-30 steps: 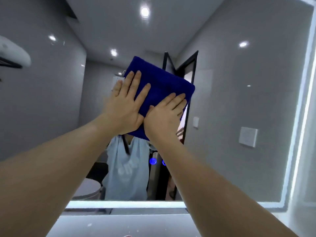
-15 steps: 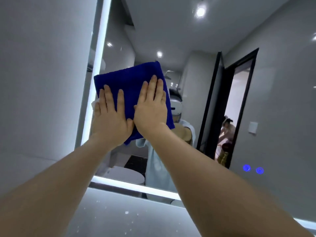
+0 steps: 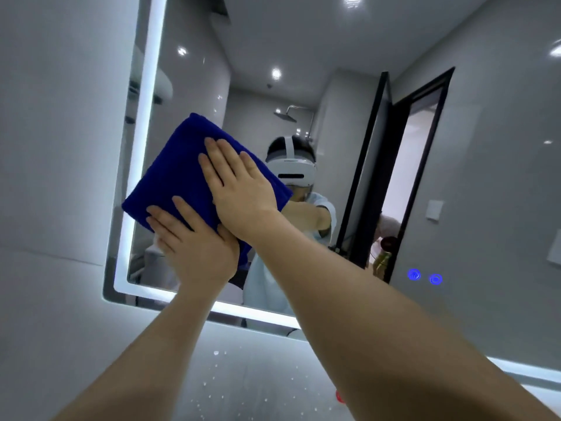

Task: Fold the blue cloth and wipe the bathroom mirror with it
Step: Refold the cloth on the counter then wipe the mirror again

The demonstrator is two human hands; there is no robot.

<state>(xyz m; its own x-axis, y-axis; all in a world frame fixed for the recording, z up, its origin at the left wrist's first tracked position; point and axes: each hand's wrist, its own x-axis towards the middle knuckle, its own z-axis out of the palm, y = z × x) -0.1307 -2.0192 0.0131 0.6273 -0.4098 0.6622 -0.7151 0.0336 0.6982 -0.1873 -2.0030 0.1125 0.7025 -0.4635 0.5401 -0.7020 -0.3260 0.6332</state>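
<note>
Against the mirror (image 3: 349,71), both my hands lie flat on the cloth (image 3: 179,171), fingers straight and slightly spread, gripping nothing, only pressing. My left hand (image 3: 194,244) covers the cloth's lower corner, its fingers (image 3: 164,220) pointing up and left. My right hand (image 3: 239,186) sits higher, and its heel overlaps the left hand's thumb side. The palms are hidden, so contact under them cannot be checked. The lower right part of the cloth is covered by both hands and my right wrist.

Count: one cloth, two hands, one mirror, two blue lights (image 3: 413,274) on the glass at lower right.

The cloth is deep blue, with a fine nap, folded into a thick square pad tilted like a diamond. It lies near the mirror's left edge, short of the light strip (image 3: 145,123). That strip is a white glowing band with a rounded lower left corner. The mirror's top and right edge are cut off by the frame. The glass is smooth and reflects grey glossy walls. The counter (image 3: 212,375) below is grey with scattered droplets, and a red item at its lower edge is too cropped to identify.
</note>
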